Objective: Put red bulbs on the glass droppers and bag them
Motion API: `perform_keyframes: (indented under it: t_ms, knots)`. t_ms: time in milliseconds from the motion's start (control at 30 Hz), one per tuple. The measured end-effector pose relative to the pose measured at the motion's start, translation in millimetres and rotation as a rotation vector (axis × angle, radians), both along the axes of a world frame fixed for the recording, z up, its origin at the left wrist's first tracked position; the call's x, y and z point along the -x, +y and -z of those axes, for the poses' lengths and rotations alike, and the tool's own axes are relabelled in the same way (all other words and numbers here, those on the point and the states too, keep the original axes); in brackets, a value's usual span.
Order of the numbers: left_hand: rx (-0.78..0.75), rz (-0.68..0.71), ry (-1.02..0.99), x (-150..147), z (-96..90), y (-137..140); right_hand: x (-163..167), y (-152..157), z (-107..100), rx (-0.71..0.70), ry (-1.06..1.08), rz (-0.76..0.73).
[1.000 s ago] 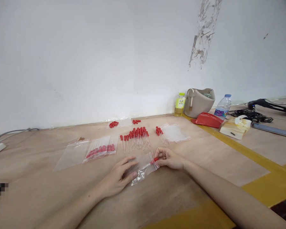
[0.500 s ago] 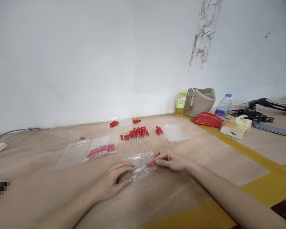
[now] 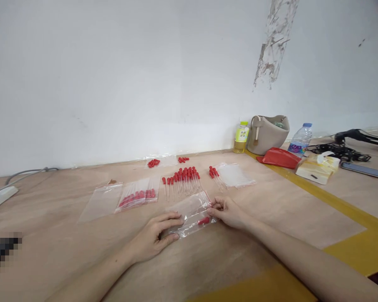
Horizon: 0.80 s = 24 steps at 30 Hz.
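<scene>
A clear zip bag (image 3: 192, 206) lies on the table between my hands, with one red-bulbed dropper (image 3: 203, 220) inside along its near side. My right hand (image 3: 228, 212) pinches the bag at its red zip end, thumb and fingers together. At the other end my left hand (image 3: 159, 233) rests against the film, thumb and fingers spread apart. Just beyond stands a cluster of red-bulbed droppers (image 3: 186, 179), with a few more droppers (image 3: 216, 175) to its right. Filled zip bags (image 3: 138, 196) holding droppers lie to the left, beside a flat zip bag (image 3: 101, 201).
Loose red bulbs (image 3: 153, 163) lie near the wall. A stack of zip bags (image 3: 236, 174) is at the right. Farther right are a tea bottle (image 3: 241, 138), a grey bag (image 3: 267, 136), a red pouch (image 3: 279, 158), a water bottle (image 3: 300, 140) and a tissue pack (image 3: 318, 167). A power strip (image 3: 1, 199) sits left.
The zip bag now lies flatter, and the dropper in it has moved away from the zip opening, toward the near side. The view has shifted slightly left.
</scene>
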<state>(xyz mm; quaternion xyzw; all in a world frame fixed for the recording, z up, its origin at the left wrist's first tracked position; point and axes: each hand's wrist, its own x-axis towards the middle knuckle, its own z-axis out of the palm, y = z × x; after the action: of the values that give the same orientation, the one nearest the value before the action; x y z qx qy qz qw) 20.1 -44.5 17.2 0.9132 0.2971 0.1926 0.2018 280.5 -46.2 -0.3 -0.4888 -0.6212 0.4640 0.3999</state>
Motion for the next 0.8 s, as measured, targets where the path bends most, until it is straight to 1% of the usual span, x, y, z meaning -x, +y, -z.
perform_keyframes:
  t_ms: [67,133,267,333,400,533,700,800]
  knots:
    - [0.003,-0.014,0.013,0.3,-0.7,-0.6,-2.5,2.6,2.4,0.006,-0.016,0.018]
    - [0.003,-0.021,0.026,0.6,-1.4,-1.0,-8.6,8.7,4.4,-0.024,-0.074,0.087]
    - [0.009,-0.009,0.045,1.1,-2.6,-0.7,-32.2,35.4,0.5,-0.207,-0.36,0.341]
    - [0.012,-0.004,0.057,1.1,-3.3,-0.3,-45.1,54.8,-4.9,-0.238,-0.517,0.435]
    - [0.011,-0.002,0.062,1.0,-3.9,-0.1,-54.0,74.8,-10.0,-0.214,-0.591,0.522]
    - [0.015,0.007,0.067,1.2,-4.4,-0.5,-53.2,105.6,-15.3,-0.138,-0.602,0.63]
    - [0.023,0.01,0.063,2.4,-2.2,-0.7,-38.1,122.1,-19.8,-0.025,-0.587,0.684]
    - [0.023,0.014,0.068,3.4,-1.4,-0.3,-37.6,127.4,-26.0,0.039,-0.577,0.688]
